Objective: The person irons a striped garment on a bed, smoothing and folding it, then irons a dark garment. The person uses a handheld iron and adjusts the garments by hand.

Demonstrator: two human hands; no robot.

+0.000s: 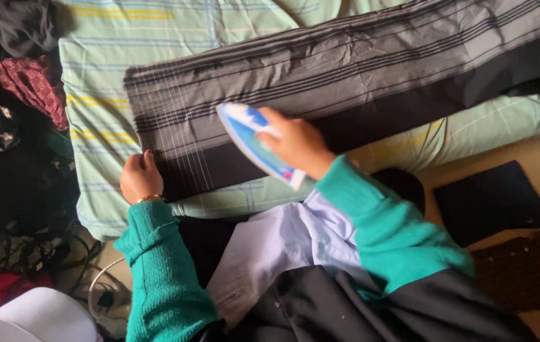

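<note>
A long grey and black striped cloth [358, 69] lies folded across a pale green checked cushion [130, 44]. My right hand [295, 142] grips a blue and white clothes iron [251, 142], which rests on the cloth's near dark edge. My left hand [140, 177] presses down on the cloth's near left corner, fingers curled over the hem. Both arms wear teal knitted sleeves.
A heap of dark and red patterned clothes [10, 107] lies to the left. A pale blue shirt [282, 244] rests on my lap. Dark cloth pieces [491, 202] lie on the brown floor at right. A white rounded object [35, 316] and cables sit at lower left.
</note>
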